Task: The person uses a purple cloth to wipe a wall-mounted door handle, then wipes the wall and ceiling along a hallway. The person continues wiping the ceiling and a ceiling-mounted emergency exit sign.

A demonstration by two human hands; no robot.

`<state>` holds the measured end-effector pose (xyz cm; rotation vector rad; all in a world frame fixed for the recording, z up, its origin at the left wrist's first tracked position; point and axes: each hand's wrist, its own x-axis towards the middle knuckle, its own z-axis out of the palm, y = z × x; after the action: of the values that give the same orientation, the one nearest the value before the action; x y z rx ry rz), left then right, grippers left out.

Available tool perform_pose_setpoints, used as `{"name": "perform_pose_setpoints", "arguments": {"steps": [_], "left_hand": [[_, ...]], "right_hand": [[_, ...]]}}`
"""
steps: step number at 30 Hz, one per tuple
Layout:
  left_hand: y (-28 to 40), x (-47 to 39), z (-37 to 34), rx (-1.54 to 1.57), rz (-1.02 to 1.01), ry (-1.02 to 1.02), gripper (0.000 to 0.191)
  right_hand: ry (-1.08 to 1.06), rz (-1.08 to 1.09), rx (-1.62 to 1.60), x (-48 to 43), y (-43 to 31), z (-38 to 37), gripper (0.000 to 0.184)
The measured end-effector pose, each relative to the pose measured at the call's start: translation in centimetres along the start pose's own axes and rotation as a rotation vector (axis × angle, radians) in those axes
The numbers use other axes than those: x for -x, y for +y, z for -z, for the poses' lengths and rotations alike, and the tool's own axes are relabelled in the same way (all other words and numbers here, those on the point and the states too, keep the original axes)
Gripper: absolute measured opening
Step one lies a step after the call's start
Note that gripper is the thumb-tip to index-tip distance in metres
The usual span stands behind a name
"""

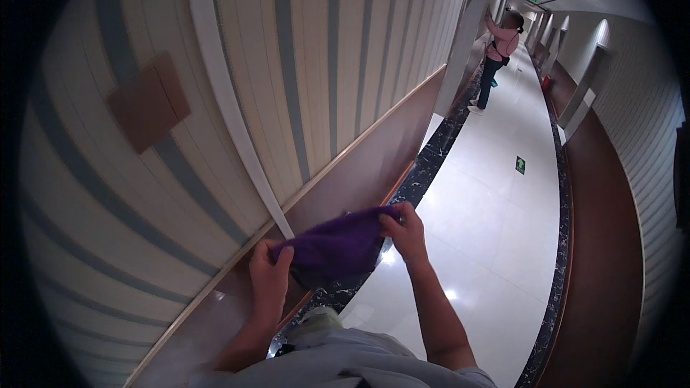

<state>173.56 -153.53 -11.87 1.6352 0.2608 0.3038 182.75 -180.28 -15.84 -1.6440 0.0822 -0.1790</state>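
Observation:
A purple cloth (339, 245) is stretched between my two hands in front of my body. My left hand (270, 267) pinches one upper corner, its thumb lying over the fabric. At the opposite corner, my right hand (405, 230) grips the cloth between thumb and fingers. The middle of the cloth hangs down in loose folds, slightly blurred. Behind it are the brown wainscot panel (358, 156) of the left wall and the black marbled floor border (426, 172).
Striped wallpaper (318, 48) covers the left wall, with a brown plate (150, 102) on it. Down the corridor a person (498, 59) in a pink top reaches to the wall. A green arrow sign (519, 165) marks the pale tiled floor (485, 215). Brown wainscot (601, 237) lines the right.

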Motion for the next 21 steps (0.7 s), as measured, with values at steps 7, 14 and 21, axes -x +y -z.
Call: {"name": "perform_pose_setpoints", "arguments": {"steps": [7,14,21], "left_hand": [[3.3,-2.9,-4.4,0.089,-0.401,0.070,0.034],[-2.0,-6.4,-8.3,-0.534,-0.670,0.246,0.065],[-9.2,-8.4,-9.6,-0.783,-0.579,0.187,0.081]], "right_hand": [[0.018,0.061,-0.012,-5.4,-3.8,-1.9,0.024],[-0.253,0.022,-0.512,-10.2,-0.9,-6.9,0.024],[-0.323,-0.462,-0.694,-15.0,4.9,-11.9,0.023]]}}
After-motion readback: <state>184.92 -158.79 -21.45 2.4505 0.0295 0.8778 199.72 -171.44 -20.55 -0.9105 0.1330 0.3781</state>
